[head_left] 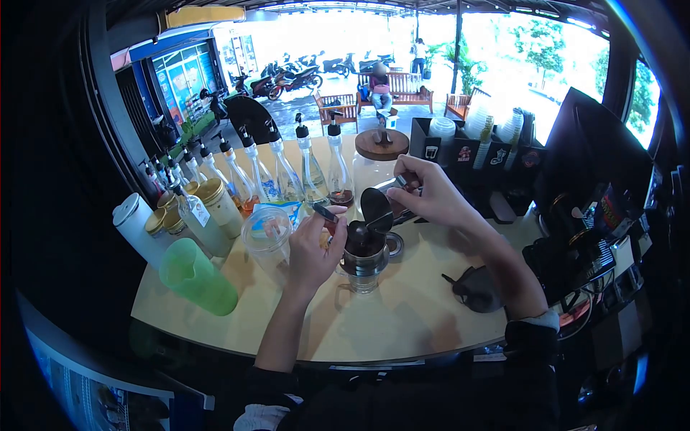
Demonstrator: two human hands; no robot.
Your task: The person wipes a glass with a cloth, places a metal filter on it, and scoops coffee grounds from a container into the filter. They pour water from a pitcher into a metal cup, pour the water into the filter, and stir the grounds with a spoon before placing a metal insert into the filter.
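A metal drip coffee filter [363,264] sits on a small clear glass [364,284] in front of me, with dark grounds inside. My right hand [429,192] is closed around the handle of a dark metal scoop [377,208], tilted over the filter. My left hand [316,248] pinches a dark-handled spoon [325,212]; its bowl seems to be at the scoop's lip, above the filter. A small round metal piece [394,244] shows at the filter's right. Beside my left hand stands a clear plastic cup [267,233].
Pump syrup bottles [338,169] line the counter's far edge, near a wooden-lidded jar [382,145]. A green pitcher [198,276] stands left; a dark pouch-like object [477,289] lies right. Behind it are a cup organizer [460,154] and a monitor [593,154]. A person sits outside.
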